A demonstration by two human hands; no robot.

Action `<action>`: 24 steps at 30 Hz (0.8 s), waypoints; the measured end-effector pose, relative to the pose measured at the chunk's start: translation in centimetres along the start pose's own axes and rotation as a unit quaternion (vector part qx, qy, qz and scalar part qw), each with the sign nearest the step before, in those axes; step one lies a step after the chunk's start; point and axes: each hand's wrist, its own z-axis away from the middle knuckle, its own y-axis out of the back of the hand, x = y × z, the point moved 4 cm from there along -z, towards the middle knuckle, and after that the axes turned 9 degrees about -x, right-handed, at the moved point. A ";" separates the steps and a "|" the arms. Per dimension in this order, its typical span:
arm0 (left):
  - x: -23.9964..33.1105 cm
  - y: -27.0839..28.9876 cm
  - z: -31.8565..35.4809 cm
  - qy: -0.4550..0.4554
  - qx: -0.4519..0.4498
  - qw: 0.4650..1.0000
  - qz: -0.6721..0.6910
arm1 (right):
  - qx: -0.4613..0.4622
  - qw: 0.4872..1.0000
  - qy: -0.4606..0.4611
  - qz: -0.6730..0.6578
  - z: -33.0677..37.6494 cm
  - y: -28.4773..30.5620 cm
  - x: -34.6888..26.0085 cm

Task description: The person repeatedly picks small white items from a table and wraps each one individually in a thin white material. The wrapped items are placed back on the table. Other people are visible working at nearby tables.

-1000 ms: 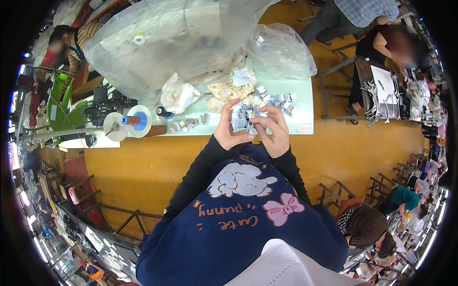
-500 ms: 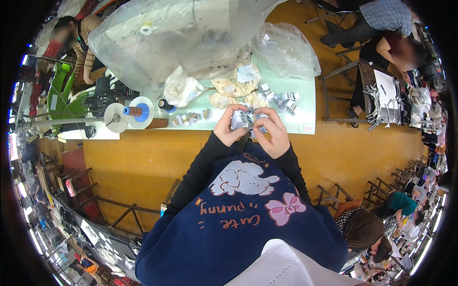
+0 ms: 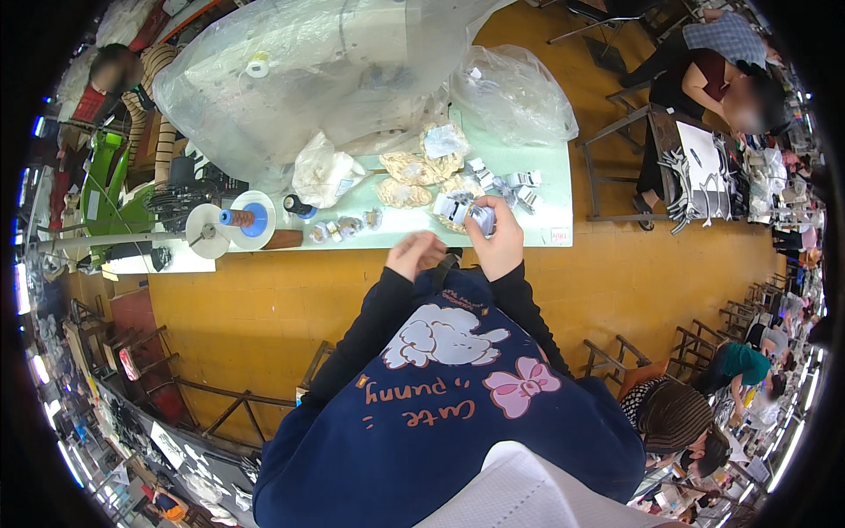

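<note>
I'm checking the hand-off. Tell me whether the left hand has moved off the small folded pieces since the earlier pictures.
Yes. The left hand has drawn back from the small folded pieces, toward the person and off the table edge; the right hand alone holds them.

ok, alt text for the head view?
Seen from above, a person's right hand holds a small silver-white piece over a pale green table; the left hand is bare beside it. Similar pieces, clear plastic bags and a blue thread spool lie on the table.
</note>
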 end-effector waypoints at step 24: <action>8.2 -4.0 5.0 -0.162 -0.097 0.982 0.000 | -0.123 0.976 0.155 -0.093 0.4 0.9 -9.0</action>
